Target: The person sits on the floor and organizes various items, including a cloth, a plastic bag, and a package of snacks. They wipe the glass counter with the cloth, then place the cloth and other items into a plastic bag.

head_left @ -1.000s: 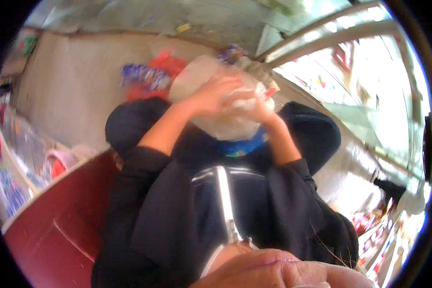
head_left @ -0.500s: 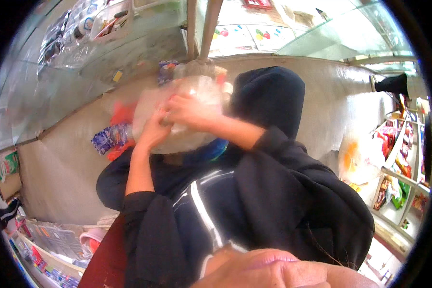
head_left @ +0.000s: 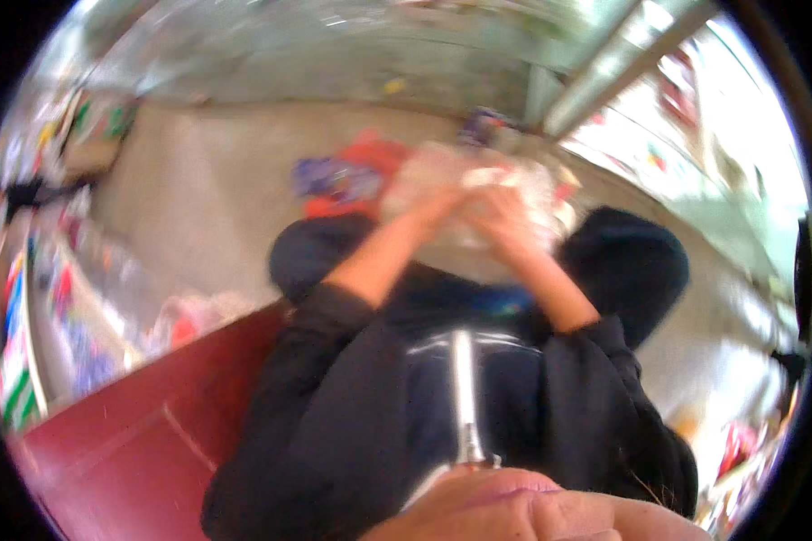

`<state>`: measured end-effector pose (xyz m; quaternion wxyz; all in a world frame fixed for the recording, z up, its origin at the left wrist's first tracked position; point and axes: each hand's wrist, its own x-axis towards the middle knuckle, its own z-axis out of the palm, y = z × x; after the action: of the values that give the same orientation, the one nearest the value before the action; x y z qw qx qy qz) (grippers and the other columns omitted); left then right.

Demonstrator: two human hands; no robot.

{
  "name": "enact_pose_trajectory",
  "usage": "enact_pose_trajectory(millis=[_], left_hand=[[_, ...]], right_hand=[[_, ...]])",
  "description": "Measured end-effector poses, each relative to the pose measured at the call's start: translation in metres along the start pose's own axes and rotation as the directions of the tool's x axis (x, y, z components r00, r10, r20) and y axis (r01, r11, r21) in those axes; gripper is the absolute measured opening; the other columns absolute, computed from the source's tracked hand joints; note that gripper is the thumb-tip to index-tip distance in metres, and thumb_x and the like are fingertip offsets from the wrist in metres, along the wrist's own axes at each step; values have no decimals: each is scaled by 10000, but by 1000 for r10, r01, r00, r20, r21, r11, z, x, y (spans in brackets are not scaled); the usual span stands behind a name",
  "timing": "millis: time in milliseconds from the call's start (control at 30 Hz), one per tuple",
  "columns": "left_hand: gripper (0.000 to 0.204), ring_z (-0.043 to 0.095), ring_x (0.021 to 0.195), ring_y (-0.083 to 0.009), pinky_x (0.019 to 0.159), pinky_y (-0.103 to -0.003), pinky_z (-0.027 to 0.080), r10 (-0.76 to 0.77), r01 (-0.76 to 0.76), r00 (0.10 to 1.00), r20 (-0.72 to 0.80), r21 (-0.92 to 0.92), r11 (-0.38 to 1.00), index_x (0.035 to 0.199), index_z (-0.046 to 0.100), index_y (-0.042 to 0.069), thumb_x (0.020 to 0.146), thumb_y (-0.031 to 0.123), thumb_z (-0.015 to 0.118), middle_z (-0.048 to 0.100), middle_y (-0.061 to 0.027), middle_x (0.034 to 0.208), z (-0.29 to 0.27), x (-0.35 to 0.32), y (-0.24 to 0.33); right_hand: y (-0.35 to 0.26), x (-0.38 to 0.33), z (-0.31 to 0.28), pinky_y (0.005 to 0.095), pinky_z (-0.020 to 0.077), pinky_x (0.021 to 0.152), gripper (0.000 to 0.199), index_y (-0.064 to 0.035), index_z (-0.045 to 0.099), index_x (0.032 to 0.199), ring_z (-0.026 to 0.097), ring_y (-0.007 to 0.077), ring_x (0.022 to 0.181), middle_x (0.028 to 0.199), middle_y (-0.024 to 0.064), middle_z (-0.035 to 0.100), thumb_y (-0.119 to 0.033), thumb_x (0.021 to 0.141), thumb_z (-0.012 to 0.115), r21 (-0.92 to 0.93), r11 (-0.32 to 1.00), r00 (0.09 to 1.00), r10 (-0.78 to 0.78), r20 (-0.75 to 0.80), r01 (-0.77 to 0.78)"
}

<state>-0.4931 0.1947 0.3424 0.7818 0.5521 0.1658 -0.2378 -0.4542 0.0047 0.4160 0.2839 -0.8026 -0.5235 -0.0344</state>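
Observation:
A translucent whitish plastic bag (head_left: 424, 171), bulging and blurred, rests in front of my crossed legs. My left hand (head_left: 440, 206) is at the top of the bag, its fingers drawn together on the plastic. Right beside it, my right hand (head_left: 496, 215) curls closed on the same part. Motion smears both hands, and what the bag holds cannot be made out. Left of the bag lie a red plastic bag (head_left: 372, 153) and a dark blue patterned packet (head_left: 338, 180). Another dark packet (head_left: 485, 126) lies just beyond it.
A dark red bench or board (head_left: 144, 451) lies to my left, with shelves of goods (head_left: 72, 298) past it. Glass-fronted cases (head_left: 334, 68) line the far side. At the lower right stand more colourful packaged goods (head_left: 740, 451). Greyish floor (head_left: 203, 180) surrounds me.
My view has swung left, so the bag and hands now appear further right and more of the dark red surface shows. Both hands stay together on the plastic bag.

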Motion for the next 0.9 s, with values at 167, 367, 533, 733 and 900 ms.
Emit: enact_pose_trajectory(millis=[167, 367, 533, 733, 900], left_hand=[[284, 556, 976, -127, 881, -294, 416, 76, -114, 982, -176, -221, 969, 1095, 617, 50, 855, 201, 628, 630, -22, 1038, 20, -16, 52], [249, 564, 899, -109, 815, -285, 437, 210, -279, 916, -342, -164, 946, 1046, 625, 52, 867, 225, 631, 634, -21, 986, 24, -9, 44], [228, 560, 849, -103, 774, -278, 441, 233, -352, 850, -473, -180, 918, 1018, 618, 40, 873, 215, 619, 633, -24, 954, 21, -2, 31], [169, 578, 703, -107, 652, -277, 461, 293, -302, 666, -686, 111, 947, 896, 649, 17, 841, 177, 645, 644, -25, 804, -6, 29, 15], [152, 557, 577, -123, 542, -288, 441, 304, -231, 462, -833, 218, 948, 845, 659, 10, 812, 159, 666, 633, -39, 710, -57, 43, -4]], right_hand=[[-13, 22, -11, 407, 381, 879, 576, -169, 620, 1117, 500, 265, 1061, 1141, 42, 526, -118, 550, 708, -42, 995, 995, 87, -46, -89], [-3, 18, -14, 386, 395, 858, 492, -153, 642, 1065, 557, 217, 969, 1053, 12, 584, -49, 584, 641, -147, 982, 982, 91, -163, -115], [-7, 21, -16, 345, 380, 782, 383, -138, 668, 984, 566, 168, 874, 931, -27, 613, -74, 607, 643, -241, 967, 988, 52, -147, -86], [-12, 18, -21, 346, 374, 699, 300, -105, 660, 921, 550, 185, 721, 791, 12, 560, -116, 621, 655, -235, 971, 999, 26, -40, -34], [-23, 12, -22, 342, 373, 656, 229, -87, 631, 849, 531, 201, 650, 701, 40, 478, -124, 624, 644, -140, 986, 992, -83, 95, 96]])
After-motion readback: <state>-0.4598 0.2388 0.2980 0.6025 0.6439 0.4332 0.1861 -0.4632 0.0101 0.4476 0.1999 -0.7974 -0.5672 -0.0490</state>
